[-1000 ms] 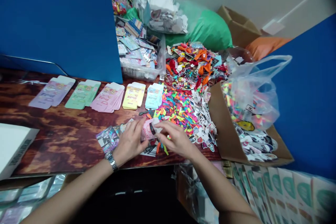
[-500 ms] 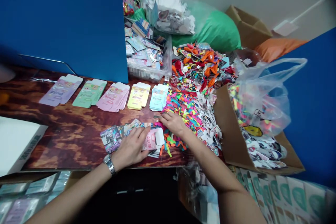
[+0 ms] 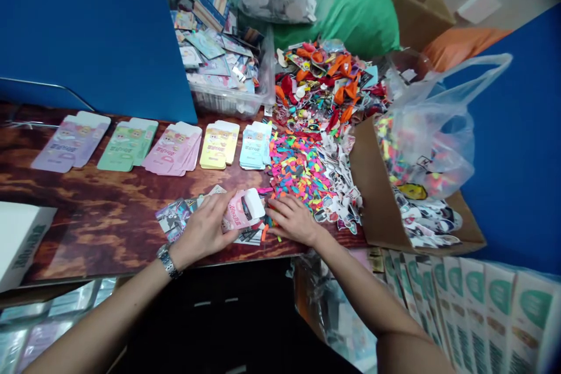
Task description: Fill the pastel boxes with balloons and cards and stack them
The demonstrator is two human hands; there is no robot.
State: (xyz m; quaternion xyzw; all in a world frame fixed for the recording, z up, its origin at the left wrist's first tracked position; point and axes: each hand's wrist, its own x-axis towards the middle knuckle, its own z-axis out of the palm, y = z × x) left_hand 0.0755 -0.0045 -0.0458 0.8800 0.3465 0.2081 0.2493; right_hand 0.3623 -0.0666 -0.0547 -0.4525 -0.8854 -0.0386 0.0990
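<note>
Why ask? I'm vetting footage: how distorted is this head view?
In the head view, wide-angle stretching bends the outer edges, most on the boxes at lower right; the left hand and right hand look fairly sharp; light is soft, with faint glare on the glossy table and plastic bag.

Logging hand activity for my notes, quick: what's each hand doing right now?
Left hand: closed on a pink printed carton.
Right hand: open, resting at colourful scraps, holding nothing visible.

Showing no readable wording anywhere: blurred dark lettering running along the side of the white box [image 3: 21, 245], small printing covering the pink carton [image 3: 240, 210] (too tiny to make out), and dark lines of print marking the green-printed cartons [image 3: 495, 310].
</note>
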